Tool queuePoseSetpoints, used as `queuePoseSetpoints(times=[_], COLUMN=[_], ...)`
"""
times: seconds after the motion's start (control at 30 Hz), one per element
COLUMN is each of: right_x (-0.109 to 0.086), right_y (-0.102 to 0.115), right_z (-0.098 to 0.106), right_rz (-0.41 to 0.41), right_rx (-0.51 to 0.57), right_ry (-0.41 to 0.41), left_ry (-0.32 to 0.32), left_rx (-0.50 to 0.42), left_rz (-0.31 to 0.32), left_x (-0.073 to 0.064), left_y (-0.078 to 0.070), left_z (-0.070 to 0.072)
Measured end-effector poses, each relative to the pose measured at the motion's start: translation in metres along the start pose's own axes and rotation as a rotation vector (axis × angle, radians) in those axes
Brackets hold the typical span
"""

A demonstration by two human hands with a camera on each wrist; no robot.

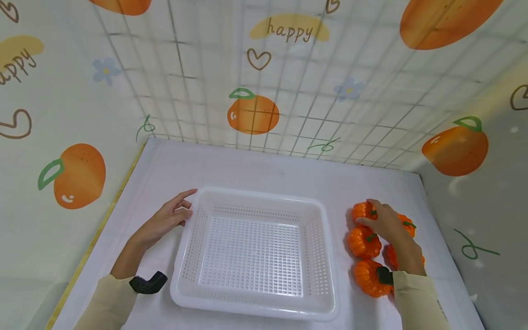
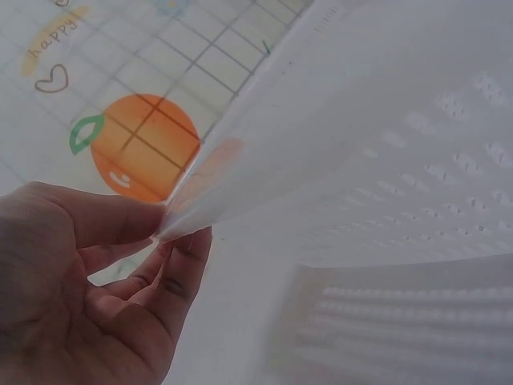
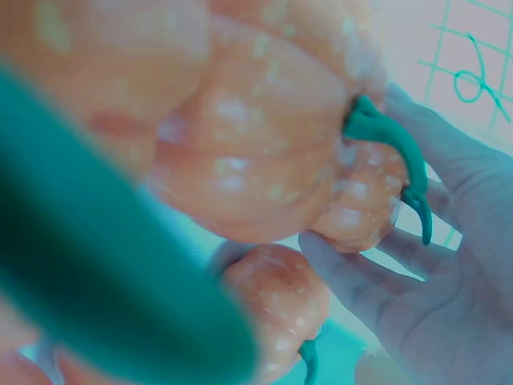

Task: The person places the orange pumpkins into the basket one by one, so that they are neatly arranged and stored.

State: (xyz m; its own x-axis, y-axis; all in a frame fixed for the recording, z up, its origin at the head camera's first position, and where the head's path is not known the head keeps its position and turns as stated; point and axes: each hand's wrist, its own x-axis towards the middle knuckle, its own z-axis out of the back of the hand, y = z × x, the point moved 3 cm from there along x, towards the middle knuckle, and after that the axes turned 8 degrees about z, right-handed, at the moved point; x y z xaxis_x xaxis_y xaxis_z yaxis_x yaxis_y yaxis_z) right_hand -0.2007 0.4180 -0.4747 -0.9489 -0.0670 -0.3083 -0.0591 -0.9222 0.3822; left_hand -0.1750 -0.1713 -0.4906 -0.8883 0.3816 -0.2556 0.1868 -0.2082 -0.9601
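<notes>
A white plastic basket (image 1: 251,256) with perforated walls and floor stands on the table. My left hand (image 1: 162,220) is at its far left corner; in the left wrist view, the fingers (image 2: 188,273) and thumb pinch the rim (image 2: 188,224). Over on the right, several orange toy pumpkins with green stems sit together. My right hand (image 1: 385,222) grips the farthest pumpkin (image 1: 363,211) of the left row, fingers round its side. Nearer me in that row are a second pumpkin (image 1: 364,243) and a third pumpkin (image 1: 371,277). My forearm partly hides others.
A white cloth covers the table (image 1: 255,162). Behind it rises a wire grid (image 1: 297,119) under a fruit-printed sheet. Another pumpkin (image 1: 406,224) lies right of my right hand. A yellow strip (image 1: 99,231) runs along the left table edge.
</notes>
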Motion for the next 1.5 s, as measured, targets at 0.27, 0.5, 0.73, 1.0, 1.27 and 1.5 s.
queuePoseSetpoints(times=[0.27,0.5,0.73,1.0,1.27,1.5], right_x=[-0.006,-0.007,-0.007,-0.013,-0.018,-0.017], right_y=[0.011,0.022,0.034,0.051,0.066,0.075], right_z=[0.006,0.015,0.023,0.028,0.032,0.034], right_rz=[-0.003,0.068,0.102,0.116,0.136,0.13], right_rx=[0.036,-0.012,-0.039,-0.034,-0.017,-0.016], right_ry=[-0.03,-0.073,-0.108,-0.129,-0.148,-0.147], left_ry=[-0.002,-0.006,-0.012,-0.011,-0.01,-0.004], left_rx=[0.003,0.009,0.008,0.016,0.008,-0.004], left_rz=[0.004,-0.003,-0.006,-0.013,-0.016,-0.012], left_x=[0.0,0.0,-0.001,0.0,-0.001,-0.001], left_y=[0.0,0.001,0.003,0.004,0.005,0.005], left_z=[-0.001,-0.001,-0.002,-0.003,-0.004,-0.004])
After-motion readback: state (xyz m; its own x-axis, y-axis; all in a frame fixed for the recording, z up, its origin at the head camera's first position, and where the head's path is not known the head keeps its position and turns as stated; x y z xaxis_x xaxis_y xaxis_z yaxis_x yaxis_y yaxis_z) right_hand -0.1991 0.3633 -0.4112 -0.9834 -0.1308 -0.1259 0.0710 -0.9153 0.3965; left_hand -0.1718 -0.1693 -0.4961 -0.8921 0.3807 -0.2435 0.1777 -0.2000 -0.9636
